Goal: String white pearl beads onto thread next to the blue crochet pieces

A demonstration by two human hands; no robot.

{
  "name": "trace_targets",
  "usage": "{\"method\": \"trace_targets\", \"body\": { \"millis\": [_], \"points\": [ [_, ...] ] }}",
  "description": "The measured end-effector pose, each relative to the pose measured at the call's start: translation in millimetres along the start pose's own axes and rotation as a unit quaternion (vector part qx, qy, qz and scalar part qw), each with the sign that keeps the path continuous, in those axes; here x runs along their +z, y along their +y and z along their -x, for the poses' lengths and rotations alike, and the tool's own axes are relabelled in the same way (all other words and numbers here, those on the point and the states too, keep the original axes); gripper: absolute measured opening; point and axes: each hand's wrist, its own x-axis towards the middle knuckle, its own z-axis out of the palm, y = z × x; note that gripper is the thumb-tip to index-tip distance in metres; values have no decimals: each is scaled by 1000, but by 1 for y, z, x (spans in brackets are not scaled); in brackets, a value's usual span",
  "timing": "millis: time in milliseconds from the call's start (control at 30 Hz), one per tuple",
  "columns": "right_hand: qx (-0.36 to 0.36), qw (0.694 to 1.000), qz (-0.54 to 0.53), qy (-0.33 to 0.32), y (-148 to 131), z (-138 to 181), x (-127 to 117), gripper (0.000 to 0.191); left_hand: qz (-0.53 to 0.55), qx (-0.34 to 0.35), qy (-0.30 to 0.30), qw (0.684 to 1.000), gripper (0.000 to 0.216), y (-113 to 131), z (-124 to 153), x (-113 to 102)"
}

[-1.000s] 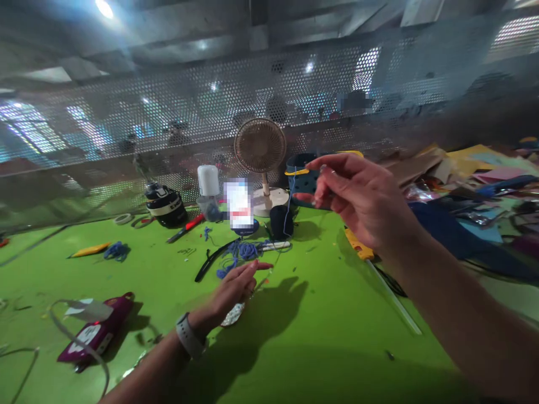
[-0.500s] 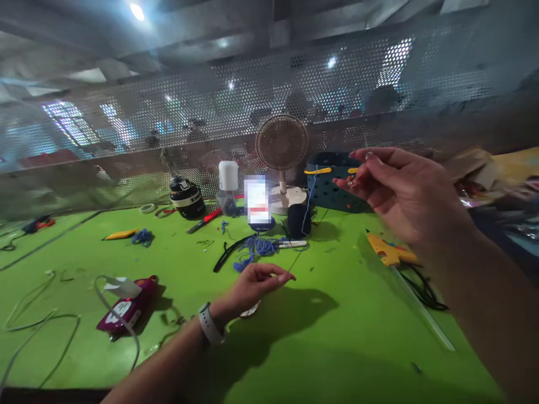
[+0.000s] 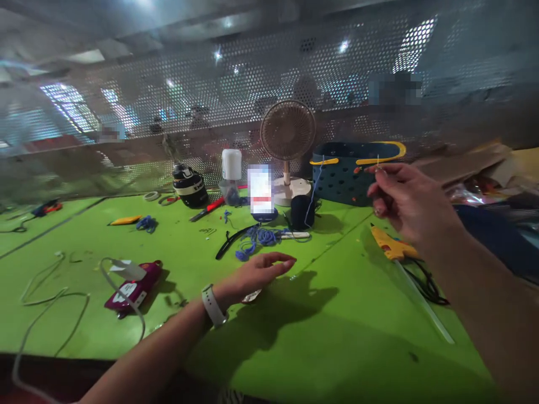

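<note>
My right hand (image 3: 406, 205) is raised over the green table (image 3: 337, 325), its fingertips pinched on a thin needle (image 3: 378, 164). A blue thread (image 3: 315, 188) rises from a dark spool (image 3: 302, 211) near the fan. It is too fine for me to follow as far as the needle. My left hand (image 3: 257, 271), with a white watch (image 3: 211, 306) on the wrist, hovers low over the table. Its fingers are stretched out and it holds nothing. A small shiny piece (image 3: 251, 295) lies just under it.
A small fan (image 3: 288, 132), a blue basket (image 3: 351, 179), a phone (image 3: 260, 191), a white-capped bottle (image 3: 231, 171) and a black container (image 3: 189, 185) stand along the perforated screen. A yellow glue gun (image 3: 389, 244) lies at the right, a magenta pouch (image 3: 135, 286) and white cable (image 3: 46, 303) at the left, and blue yarn (image 3: 256, 238) in the middle.
My right hand has moved right and slightly away, keeping its pinch. My left hand went from a pinch to stretched fingers. The view has shifted left.
</note>
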Motion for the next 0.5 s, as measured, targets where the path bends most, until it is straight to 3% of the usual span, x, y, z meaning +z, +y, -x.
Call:
{"method": "trace_targets", "body": {
  "millis": [133,233,500],
  "points": [
    [20,999,28,-39,31,0,-14,9,21,19,-9,1000,47,14,2,5],
    [45,996,41,-61,44,1,-17,13,35,76,3,996,45,28,3,13],
    [52,995,50,-65,35,12,-8,15,-23,151,27,988,43,36,-3,24]
  ]
}}
